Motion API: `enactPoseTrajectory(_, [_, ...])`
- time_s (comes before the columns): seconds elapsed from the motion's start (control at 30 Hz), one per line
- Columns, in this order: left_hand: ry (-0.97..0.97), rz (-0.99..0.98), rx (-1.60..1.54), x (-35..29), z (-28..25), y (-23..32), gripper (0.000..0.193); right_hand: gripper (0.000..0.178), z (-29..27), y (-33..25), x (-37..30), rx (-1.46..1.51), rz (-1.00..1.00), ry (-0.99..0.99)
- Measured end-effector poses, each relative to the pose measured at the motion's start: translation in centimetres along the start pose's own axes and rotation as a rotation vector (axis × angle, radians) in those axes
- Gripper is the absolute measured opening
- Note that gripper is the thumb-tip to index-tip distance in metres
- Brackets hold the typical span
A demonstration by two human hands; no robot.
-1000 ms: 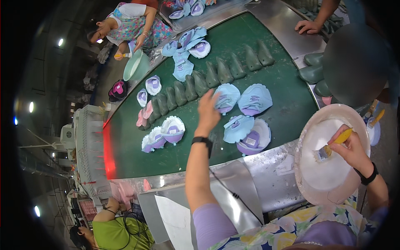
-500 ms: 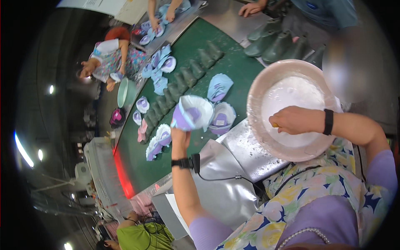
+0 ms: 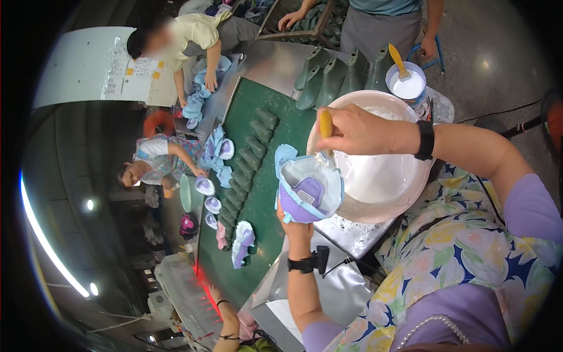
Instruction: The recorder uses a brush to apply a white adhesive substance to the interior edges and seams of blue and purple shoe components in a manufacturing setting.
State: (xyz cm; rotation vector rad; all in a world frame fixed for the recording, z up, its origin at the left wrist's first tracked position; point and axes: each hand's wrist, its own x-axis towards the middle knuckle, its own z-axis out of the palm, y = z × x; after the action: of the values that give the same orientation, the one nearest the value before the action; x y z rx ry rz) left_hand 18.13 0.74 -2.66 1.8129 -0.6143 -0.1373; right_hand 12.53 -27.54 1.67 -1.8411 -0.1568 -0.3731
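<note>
My left hand (image 3: 296,227) grips a purple and light-blue shoe upper (image 3: 300,205) from below, its pale lining facing up. A purple insole shape with a small label shows inside it. In my right hand (image 3: 366,130) is a brush, pinched by its yellow handle (image 3: 325,124); its bristles (image 3: 326,156) touch or hover at the upper's far rim, I cannot tell which. Just right of the upper stands a pink basin (image 3: 404,202) of white liquid (image 3: 375,179), partly under my right forearm. Another light-blue upper (image 3: 285,156) lies behind the held one.
Dark green shoe lasts (image 3: 329,82) stand beyond the basin, beside a bucket (image 3: 404,89) with a second yellow-handled brush (image 3: 396,58). More lasts (image 3: 239,179) line the green belt (image 3: 267,229), with a purple-white upper (image 3: 243,243) nearby. Co-workers handle uppers (image 3: 218,149) at the far left.
My right hand has risen from the basin, bringing the brush to the upper. My left hand has moved the upper right, against the basin's side. The view has turned.
</note>
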Motion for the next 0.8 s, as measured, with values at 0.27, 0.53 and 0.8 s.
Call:
enactPoseTrajectory(0.27, [0.396,0.173,-0.069,0.1,3.4,-1.0,0.043,0.032,1.9,0.9,-2.9,0.348,0.311,0.091])
enactPoseTrajectory(0.53, [0.254,-0.082,-0.132,1.0,-0.7,0.7,0.041,0.026,1.0,0.6,-2.4,0.283,0.140,0.085])
enactPoseTrajectory(0.8, [-0.046,-1.020,-1.104,-1.8,1.1,0.2,0.039,0.017,3.3,-0.6,-1.3,0.240,-0.546,-0.057])
